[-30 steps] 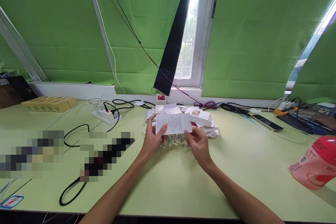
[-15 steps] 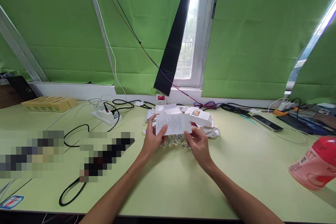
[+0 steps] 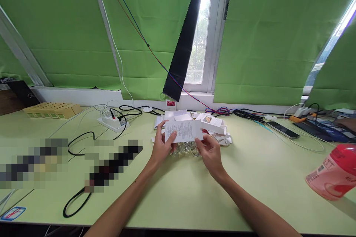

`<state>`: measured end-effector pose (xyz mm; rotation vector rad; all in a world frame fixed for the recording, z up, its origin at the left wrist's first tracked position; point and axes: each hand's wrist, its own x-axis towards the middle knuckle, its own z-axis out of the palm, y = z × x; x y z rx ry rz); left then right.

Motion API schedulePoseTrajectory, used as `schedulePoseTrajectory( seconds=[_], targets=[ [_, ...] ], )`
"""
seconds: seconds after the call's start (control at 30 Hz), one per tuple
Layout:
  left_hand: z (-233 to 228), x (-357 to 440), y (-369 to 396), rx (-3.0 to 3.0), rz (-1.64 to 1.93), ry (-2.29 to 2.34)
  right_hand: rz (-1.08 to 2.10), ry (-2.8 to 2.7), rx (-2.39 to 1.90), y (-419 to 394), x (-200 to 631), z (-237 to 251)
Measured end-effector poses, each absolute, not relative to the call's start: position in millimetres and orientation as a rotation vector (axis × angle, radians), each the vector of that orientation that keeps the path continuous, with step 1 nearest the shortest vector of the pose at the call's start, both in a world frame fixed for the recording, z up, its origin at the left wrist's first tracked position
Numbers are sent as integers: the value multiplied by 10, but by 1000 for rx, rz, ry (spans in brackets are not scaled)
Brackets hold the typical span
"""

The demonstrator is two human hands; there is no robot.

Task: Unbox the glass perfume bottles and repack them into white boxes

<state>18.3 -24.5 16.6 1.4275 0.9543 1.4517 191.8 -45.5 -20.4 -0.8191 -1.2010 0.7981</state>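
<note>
A small white cardboard box (image 3: 183, 131) with small printed text on its face is between my hands, tilted toward me above the table. My left hand (image 3: 162, 143) is closed on its left end, thumb across the front. At its lower right corner my right hand (image 3: 210, 152) pinches the end with thumb and fingers. Right behind it lies a pile of white boxes (image 3: 215, 123), one with a picture on it. Clear shiny items (image 3: 185, 148) show under the lower edge; their kind is hard to make out.
On the pale green table (image 3: 183, 200) a pink bottle with a red lid (image 3: 333, 172) stands at right. Behind it lie a phone (image 3: 283, 129) and cables. A white power strip (image 3: 112, 121), a yellow box (image 3: 52, 110) and a black looped cord (image 3: 76, 207) are at left.
Almost nothing differs. Both hands keep the same hold on the white cardboard box, which stays in place.
</note>
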Motion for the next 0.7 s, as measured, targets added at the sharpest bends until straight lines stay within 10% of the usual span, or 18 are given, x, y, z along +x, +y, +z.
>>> schedulePoseTrajectory(
  seconds=[0.7],
  targets=[
    [200, 174, -263, 1452, 1454, 938, 806, -1215, -824, -446, 1924, -181]
  ],
)
